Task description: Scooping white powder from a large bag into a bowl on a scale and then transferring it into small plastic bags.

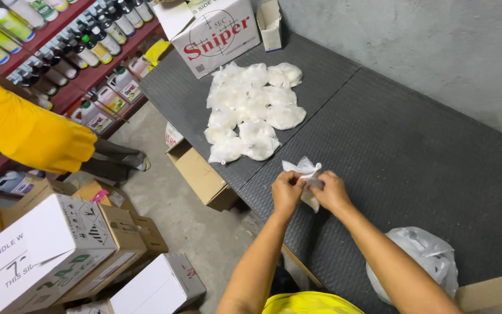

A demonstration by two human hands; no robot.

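Observation:
A small clear plastic bag of white powder rests on the dark grey ribbed table near its front edge. My left hand and my right hand both pinch its twisted top, side by side. Farther back on the table lies a pile of several tied bags of white powder, about a hand's length beyond the one I hold.
A larger plastic sack sits by my right forearm. White cartons stand at the table's back left. Cardboard boxes crowd the floor on the left, and another person in yellow stands before shelves of bottles.

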